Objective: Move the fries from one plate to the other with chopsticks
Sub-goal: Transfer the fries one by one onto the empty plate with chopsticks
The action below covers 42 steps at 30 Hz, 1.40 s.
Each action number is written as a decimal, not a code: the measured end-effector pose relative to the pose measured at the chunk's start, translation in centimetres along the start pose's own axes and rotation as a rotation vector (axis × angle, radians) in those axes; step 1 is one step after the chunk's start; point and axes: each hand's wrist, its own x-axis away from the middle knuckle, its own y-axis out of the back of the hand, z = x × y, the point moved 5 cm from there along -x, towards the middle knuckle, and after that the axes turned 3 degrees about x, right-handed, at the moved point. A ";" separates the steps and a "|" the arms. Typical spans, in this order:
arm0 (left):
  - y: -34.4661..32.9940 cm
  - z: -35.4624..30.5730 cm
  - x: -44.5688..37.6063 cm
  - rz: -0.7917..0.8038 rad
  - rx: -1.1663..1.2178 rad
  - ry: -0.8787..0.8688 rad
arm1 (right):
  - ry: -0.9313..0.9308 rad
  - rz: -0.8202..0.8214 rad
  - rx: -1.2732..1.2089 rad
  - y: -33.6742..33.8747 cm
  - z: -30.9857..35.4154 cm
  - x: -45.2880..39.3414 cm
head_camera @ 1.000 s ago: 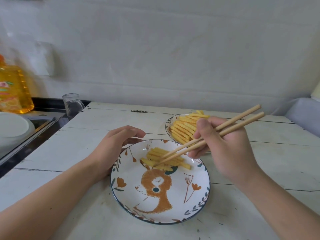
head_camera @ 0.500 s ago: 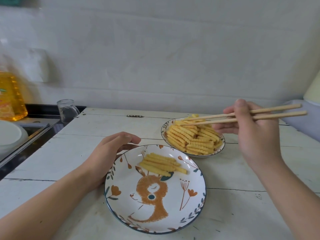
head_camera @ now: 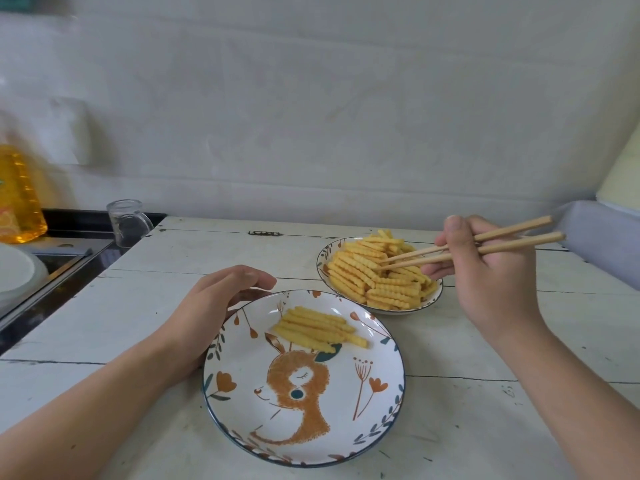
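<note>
The right hand (head_camera: 491,271) holds the chopsticks (head_camera: 474,244) in a tight grip; their tips sit a little apart, down in the pile of fries (head_camera: 374,271) on the far plate (head_camera: 434,299); it looks like no fry is pinched yet, but the tips are small and hard to see. This is the picking-up step; next the tips need to close on one fry and lift it to the near plate (head_camera: 346,441), where a few fries (head_camera: 320,329) lie. The left hand (head_camera: 214,306) is curled loose, touching that plate's rim on the desk (head_camera: 138,306), holding nothing.
</note>
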 end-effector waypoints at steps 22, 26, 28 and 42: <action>0.0 0.1 -0.2 0.010 -0.013 -0.015 | -0.264 -0.078 -0.108 0.2 -1.2 -0.3; 0.0 0.1 -0.2 0.008 -0.007 -0.020 | -0.309 -0.074 -0.141 0.0 -1.8 -0.3; 0.0 0.1 -0.2 0.008 -0.007 -0.025 | -0.311 -0.120 -0.163 0.4 -1.8 -0.4; -0.1 0.0 -0.1 0.009 -0.021 -0.020 | -0.192 -0.126 -0.152 1.7 0.1 -0.9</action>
